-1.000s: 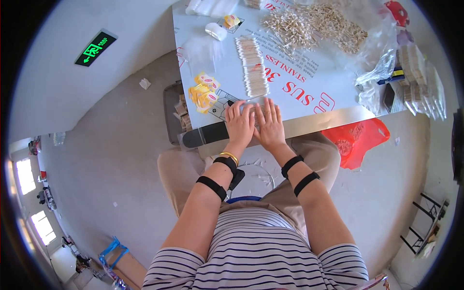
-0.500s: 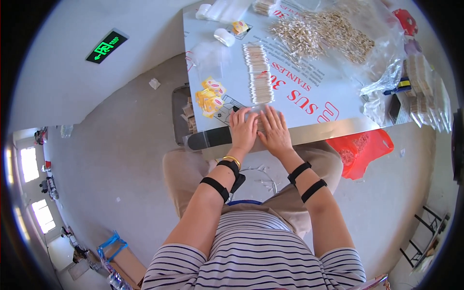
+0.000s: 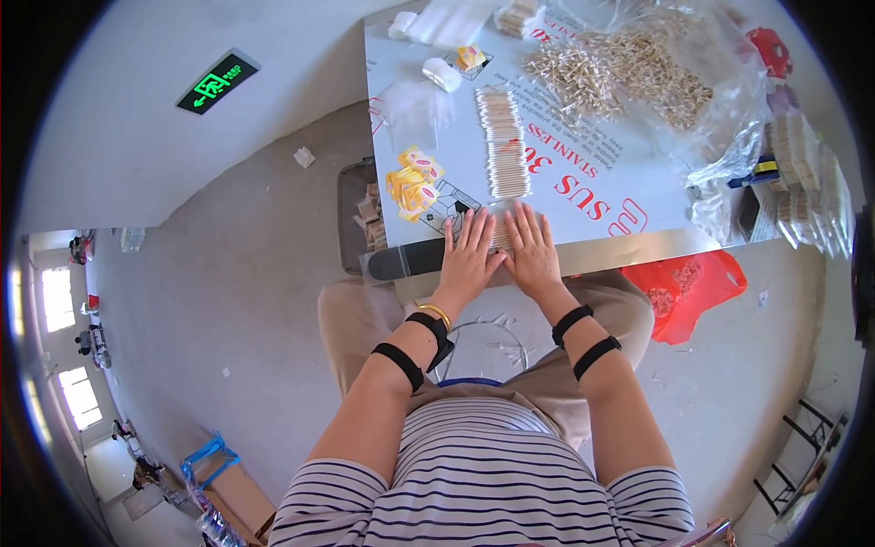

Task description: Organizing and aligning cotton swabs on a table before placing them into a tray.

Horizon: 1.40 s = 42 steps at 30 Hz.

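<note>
Head view: left hand [image 3: 469,257] and right hand [image 3: 531,253] press flat, fingers spread, on a small batch of sticks [image 3: 500,230] at the desk [image 3: 629,182] edge. One neat row [image 3: 504,141] is laid out; a loose pile [image 3: 620,73] remains unsorted.

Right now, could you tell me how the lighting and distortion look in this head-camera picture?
In the head view, daylight is bright and even; the table edge bows with fisheye bend; windows at far left blow out white; the rim goes black; both hands, left hand and right hand, look sharp, flat on the sticks.
</note>
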Tool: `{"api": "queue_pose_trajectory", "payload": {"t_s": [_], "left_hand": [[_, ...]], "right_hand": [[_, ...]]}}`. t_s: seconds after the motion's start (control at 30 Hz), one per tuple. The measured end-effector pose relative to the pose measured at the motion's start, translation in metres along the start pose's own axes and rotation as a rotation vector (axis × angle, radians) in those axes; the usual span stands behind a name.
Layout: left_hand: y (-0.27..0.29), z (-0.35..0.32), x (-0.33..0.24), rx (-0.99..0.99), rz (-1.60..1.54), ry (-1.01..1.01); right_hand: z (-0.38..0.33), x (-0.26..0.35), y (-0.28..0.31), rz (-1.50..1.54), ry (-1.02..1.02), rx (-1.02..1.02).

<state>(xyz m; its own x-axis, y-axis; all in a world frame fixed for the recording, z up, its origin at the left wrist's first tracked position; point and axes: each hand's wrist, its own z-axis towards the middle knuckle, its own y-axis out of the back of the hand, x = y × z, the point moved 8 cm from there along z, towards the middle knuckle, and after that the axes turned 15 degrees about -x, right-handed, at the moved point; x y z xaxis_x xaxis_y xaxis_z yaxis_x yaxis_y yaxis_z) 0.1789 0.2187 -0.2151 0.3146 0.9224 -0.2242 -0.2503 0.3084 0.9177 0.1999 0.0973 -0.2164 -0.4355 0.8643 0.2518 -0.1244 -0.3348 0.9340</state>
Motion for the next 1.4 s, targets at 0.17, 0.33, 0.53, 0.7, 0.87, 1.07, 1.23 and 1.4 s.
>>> {"api": "queue_pose_trajectory", "payload": {"t_s": [0.17,0.33,0.53,0.7,0.87,1.07,1.23,1.4], "left_hand": [[0.006,-0.002,0.006,-0.014,-0.065,0.044],[0.007,-0.004,0.003,0.024,-0.022,-0.017],[0.024,-0.013,0.028,-0.069,-0.092,0.204],[0.063,-0.039,0.074,-0.089,-0.089,0.359],[0.096,-0.026,0.126,-0.246,0.028,0.330],[0.073,0.045,0.144,-0.242,-0.048,0.237],[0.044,0.071,0.164,-0.112,0.058,0.302],[0.033,0.074,0.171,-0.056,0.041,0.339]], "right_hand": [[-0.001,0.001,-0.001,-0.023,0.000,-0.004],[0.000,0.000,-0.002,-0.006,0.000,-0.032],[0.001,0.005,-0.003,0.006,0.003,-0.021],[-0.002,0.016,-0.007,0.057,-0.027,-0.034],[0.006,0.079,-0.027,-0.003,0.066,0.032],[0.016,0.130,-0.044,0.060,0.039,0.027],[0.019,0.134,-0.042,0.080,0.015,0.015],[0.019,0.133,-0.037,0.107,0.002,-0.003]]}}
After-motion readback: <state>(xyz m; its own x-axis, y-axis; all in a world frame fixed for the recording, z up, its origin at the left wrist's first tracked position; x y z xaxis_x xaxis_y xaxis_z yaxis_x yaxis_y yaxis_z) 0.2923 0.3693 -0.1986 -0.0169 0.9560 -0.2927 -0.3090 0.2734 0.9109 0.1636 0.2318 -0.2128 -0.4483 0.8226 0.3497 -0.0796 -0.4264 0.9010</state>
